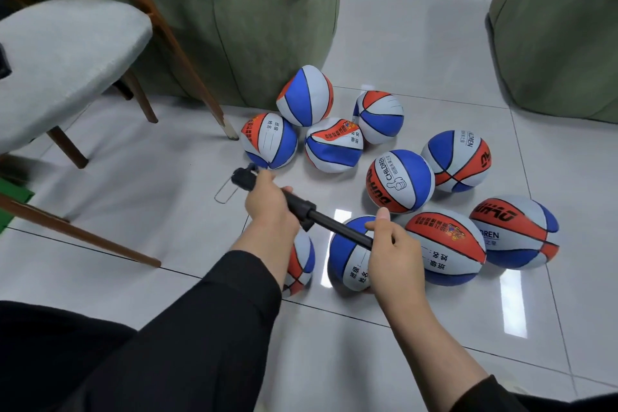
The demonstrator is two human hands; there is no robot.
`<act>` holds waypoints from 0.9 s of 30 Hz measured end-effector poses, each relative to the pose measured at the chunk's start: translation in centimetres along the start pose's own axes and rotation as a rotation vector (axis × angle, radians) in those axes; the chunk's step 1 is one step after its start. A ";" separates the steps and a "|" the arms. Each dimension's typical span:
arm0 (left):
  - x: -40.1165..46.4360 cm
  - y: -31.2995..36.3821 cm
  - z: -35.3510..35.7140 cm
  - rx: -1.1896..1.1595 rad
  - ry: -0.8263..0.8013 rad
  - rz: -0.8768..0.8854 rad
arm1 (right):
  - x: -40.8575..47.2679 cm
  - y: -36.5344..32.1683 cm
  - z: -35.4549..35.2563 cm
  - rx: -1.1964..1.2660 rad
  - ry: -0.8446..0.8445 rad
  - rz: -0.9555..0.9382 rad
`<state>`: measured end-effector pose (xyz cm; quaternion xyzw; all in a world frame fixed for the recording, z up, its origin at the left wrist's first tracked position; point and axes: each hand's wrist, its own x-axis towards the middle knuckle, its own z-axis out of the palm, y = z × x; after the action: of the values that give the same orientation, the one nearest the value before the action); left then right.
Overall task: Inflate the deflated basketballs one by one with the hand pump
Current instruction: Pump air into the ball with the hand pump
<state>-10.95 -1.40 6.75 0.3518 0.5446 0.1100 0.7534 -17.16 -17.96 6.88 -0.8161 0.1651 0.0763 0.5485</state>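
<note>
A black hand pump (302, 207) is held slantwise above the floor. My left hand (269, 202) grips its barrel near the far end, and my right hand (393, 251) grips the handle end, with the rod pulled out between them. Several red, white and blue basketballs lie on the tiles. Dented, deflated ones (332, 145) cluster by the sofa. Rounder ones (399, 181) lie to the right and under my hands. One ball (347, 256) sits just below the pump handle. Another ball (301, 264) is partly hidden by my left forearm.
A green sofa (254, 43) stands behind the balls, and a second green seat (555, 27) at the right. A grey-cushioned wooden chair (63, 60) stands at the left, its legs reaching the floor near the balls. A wire clip (225, 192) lies on the glossy tiles.
</note>
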 end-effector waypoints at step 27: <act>-0.3 0.0 0.0 0.023 -0.019 0.004 | -1.2 -0.7 0.3 -0.015 -0.010 -0.014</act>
<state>-11.02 -1.58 6.96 0.3627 0.5379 0.1015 0.7542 -18.03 -17.18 7.73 -0.8208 0.1563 0.0778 0.5439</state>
